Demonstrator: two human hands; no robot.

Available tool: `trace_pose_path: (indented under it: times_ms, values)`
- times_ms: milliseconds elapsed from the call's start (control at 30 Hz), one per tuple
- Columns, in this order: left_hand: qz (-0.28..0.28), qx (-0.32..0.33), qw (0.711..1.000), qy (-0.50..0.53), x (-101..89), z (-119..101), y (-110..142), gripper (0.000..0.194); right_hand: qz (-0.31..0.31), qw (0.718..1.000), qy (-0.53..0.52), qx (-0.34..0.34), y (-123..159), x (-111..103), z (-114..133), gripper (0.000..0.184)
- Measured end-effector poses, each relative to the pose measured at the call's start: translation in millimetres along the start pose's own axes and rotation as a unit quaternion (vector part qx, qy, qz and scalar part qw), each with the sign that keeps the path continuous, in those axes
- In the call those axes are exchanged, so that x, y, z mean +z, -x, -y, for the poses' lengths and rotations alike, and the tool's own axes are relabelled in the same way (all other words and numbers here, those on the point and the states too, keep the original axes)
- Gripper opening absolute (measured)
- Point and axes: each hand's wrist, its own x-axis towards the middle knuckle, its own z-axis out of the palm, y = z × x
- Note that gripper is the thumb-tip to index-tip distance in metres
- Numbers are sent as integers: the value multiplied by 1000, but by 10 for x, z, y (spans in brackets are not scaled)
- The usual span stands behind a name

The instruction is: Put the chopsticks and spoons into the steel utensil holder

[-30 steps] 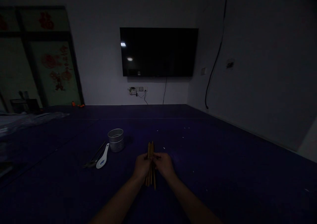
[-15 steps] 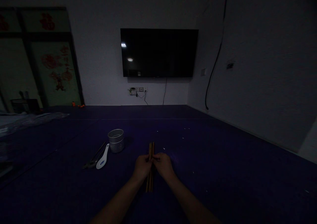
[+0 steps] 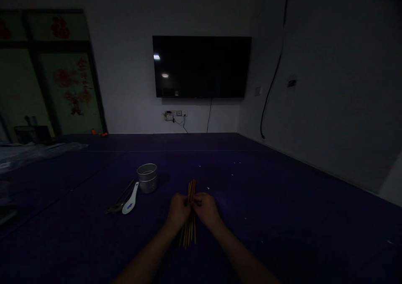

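Between my two hands is a bundle of several thin wooden chopsticks [image 3: 188, 230], running roughly away from me over the dark blue surface [image 3: 282, 217]. My left hand [image 3: 179, 210] is closed around the bundle from the left. From the right, my right hand [image 3: 205, 208] grips it too, thumb and fingers meeting near the middle. The near ends fan apart slightly, while the far ends stay close together. Fingertips and the gripped middle of the sticks are partly hidden in the dim light.
Left of my hands stand a metal cup [image 3: 147, 179], a white spoon [image 3: 130, 200] and a dark metal tool [image 3: 116, 207]. Clear plastic wrapping [image 3: 59, 148] lies at the far left. A television [image 3: 201, 66] hangs on the wall; small white scraps dot the surface.
The near ends of the chopsticks have spread from a tight bundle into a fan. Both hands keep their hold, my left hand shifting slightly.
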Motion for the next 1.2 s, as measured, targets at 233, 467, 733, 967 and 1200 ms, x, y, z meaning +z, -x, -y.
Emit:
trace_pose_path:
  times_ms: [233,467,733,967,1200]
  values:
    - [-43,8,999,-16,-4,26,-16,23,-27,999,47,-1,6,22,-4,21]
    - [-39,6,998,-43,-21,37,-21,20,-27,997,71,-4,16,17,-13,23]
    - [-25,-3,993,-114,-26,-1,2,24,-21,997,76,-2,20,24,-25,20]
    - [-4,-28,982,-188,-47,-77,71,23,-6,996,92,-7,16,29,-42,20]
    - [13,-50,962,-267,-25,-126,107,27,1,996,83,-22,24,10,-15,22]
